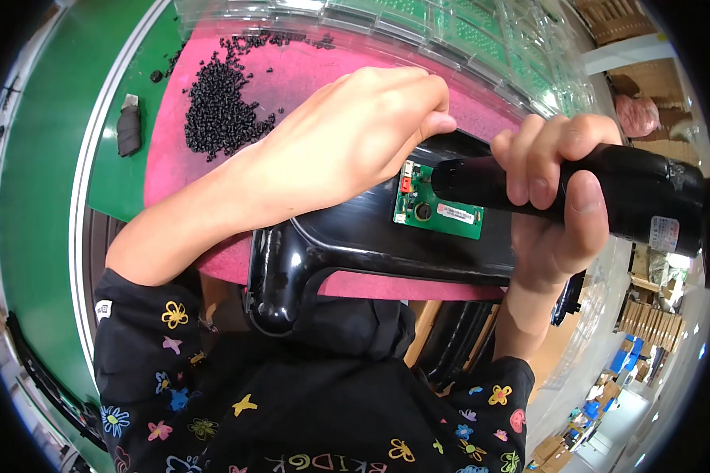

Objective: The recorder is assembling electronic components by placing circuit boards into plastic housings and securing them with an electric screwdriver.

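My right hand (560, 169) is wrapped round a black electric screwdriver (647, 193), its narrow end reaching left over a green circuit board (450, 217). The board, with a red part and a white label, lies in a glossy black plastic housing (355, 240). Across the housing's far left part reaches my left hand (371, 130), its fingers curled and pressed together just above the board. Whatever those fingers may hold is hidden. Left of that hand, small black screws (221, 110) lie heaped on a pink mat (170, 169).
Clear plastic trays (418, 24) line the far edge of the mat. On the green tabletop (122, 185) at the left rests a small black wrapped object (129, 130). More black housings (454, 339) stand below the near edge. Cartons (651, 327) are stacked at the far right.
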Demonstrator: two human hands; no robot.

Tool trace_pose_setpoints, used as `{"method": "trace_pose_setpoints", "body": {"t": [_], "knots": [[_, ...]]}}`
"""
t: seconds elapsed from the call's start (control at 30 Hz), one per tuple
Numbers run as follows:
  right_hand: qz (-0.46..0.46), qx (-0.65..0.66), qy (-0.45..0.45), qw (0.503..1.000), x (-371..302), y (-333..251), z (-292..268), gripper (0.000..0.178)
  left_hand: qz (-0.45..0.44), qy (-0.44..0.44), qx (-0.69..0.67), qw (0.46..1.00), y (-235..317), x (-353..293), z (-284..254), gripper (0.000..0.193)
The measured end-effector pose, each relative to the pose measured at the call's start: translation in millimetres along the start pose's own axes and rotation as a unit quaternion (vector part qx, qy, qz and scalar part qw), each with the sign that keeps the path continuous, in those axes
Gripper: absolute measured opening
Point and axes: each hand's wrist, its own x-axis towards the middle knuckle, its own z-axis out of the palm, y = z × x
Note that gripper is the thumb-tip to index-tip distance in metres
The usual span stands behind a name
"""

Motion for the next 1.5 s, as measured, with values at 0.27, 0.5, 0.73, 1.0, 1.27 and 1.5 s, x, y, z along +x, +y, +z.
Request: {"method": "trace_pose_setpoints", "body": {"t": [0.27,0.5,0.73,1.0,1.27,1.5], "knots": [[0.061,-0.034,-0.081,0.994,17.3,4.7,-0.9,0.028,-0.021,-0.085,-0.012,0.996,-6.2,-6.5,-3.4,0.012],[0.060,-0.003,-0.151,0.987,24.0,8.8,-5.9,0.028,-0.026,-0.131,-0.012,0.991,0.5,-4.4,-3.2,0.014],[0.076,0.036,-0.141,0.986,24.0,7.5,-7.7,0.027,-0.039,-0.178,-0.015,0.983,2.0,-1.7,-4.8,0.014],[0.073,-0.009,-0.107,0.992,18.7,2.6,-1.8,0.026,-0.051,-0.206,-0.002,0.977,5.9,-0.1,-6.9,0.015],[0.086,0.004,-0.114,0.990,18.4,1.0,-4.5,0.029,-0.057,-0.208,-0.006,0.976,5.9,-0.2,-6.3,0.016],[0.106,0.023,-0.155,0.982,31.6,6.3,-12.6,0.029,-0.046,-0.188,0.033,0.981,7.1,1.2,-5.5,0.014]]}}
